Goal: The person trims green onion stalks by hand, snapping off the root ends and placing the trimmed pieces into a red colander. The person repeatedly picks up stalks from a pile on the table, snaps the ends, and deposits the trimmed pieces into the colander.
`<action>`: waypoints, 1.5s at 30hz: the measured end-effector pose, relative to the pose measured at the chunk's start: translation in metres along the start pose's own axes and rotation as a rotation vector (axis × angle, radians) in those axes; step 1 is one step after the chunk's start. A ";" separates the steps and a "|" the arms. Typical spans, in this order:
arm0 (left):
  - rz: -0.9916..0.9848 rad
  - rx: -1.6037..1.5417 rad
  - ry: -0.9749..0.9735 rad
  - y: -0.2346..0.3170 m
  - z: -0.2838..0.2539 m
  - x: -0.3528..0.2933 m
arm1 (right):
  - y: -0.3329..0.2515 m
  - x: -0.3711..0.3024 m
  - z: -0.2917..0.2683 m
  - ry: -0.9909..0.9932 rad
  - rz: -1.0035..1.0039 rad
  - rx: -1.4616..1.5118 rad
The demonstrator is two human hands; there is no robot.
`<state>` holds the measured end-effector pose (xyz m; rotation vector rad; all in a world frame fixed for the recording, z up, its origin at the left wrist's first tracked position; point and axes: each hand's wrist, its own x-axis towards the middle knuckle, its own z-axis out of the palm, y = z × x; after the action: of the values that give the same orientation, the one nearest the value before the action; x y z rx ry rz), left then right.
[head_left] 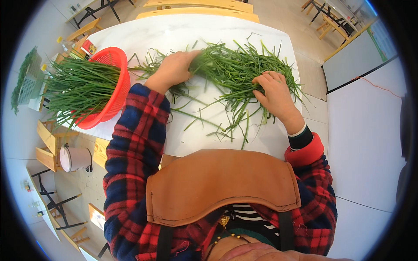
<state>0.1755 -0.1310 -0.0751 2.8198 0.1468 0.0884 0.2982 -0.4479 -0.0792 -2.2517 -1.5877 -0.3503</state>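
Observation:
A loose heap of long green garlic chives lies across the white table, with stray stalks scattered toward the near edge. My left hand closes around chives at the heap's left end, where the leaves are smeared by motion. Over the right side of the heap, the curled fingers and thumb of my right hand grip some stalks; its fingertips are partly buried in the leaves. To the left of my left hand stands a red plastic basket, tilted, with a thick bundle of chives spilling over its far side.
A small red-and-white box and a clear bottle with a yellow cap stand behind the basket. Wooden benches line the table's far side. A whitish bin sits on the floor at left. White cabinet-like panels rise at right.

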 end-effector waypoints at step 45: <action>-0.286 -1.164 0.822 -0.022 0.025 -0.031 | 0.003 0.160 0.068 -0.039 -0.112 -0.111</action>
<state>0.1447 -0.1215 -0.1067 1.4546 0.4818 0.9178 0.3544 -0.2832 -0.0767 -2.2690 -1.7598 -0.4364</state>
